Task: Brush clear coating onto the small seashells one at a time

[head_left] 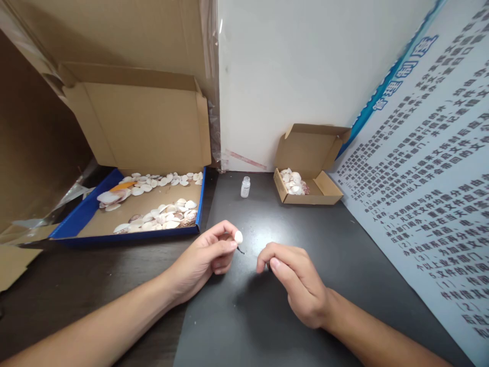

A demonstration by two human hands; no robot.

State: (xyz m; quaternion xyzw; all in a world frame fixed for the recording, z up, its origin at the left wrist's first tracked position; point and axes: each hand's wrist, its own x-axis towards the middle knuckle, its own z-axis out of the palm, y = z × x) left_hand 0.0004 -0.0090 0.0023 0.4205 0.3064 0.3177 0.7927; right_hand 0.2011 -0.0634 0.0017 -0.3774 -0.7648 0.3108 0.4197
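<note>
"Two bare hands pause at a dark surface (362,255). What does the left hand (210,251) have?"

"A small white shell (239,237), pinched at the fingertips between thumb and forefinger. A thin dark strip (240,250) pokes out just below it, by the thumb tip (too small to identify)."

"And the right hand (296,283)?"

"Near the left hand but apart from it, fingers curled inward, thumb against the forefinger. A speck of black (270,268) shows beneath the thumb; whether the fingers grip anything, one cannot tell."

"What stands closest beyond them?"

"A little clear bottle (245,187), upright on the surface past the held shell, whitish in its lower part."

"To the left?"

"A blue-walled box (84,208), its brown lid (141,122) raised at the back. Pale shells (164,218) lie along its far and near sides, with larger shells (109,198) at the left end beside an orange piece (124,186)."

"To the right?"

"A smaller cardboard box (311,198), lid up, white shells (291,181) heaped in its left part and pinkish ones (304,187) against them."

"And the backdrop?"

"A pale panel (305,66) rises behind the bottle, brown cardboard (153,30) stands behind the blue-walled box, and a sheet of printed Chinese characters (431,168) slants along the right side."
</note>
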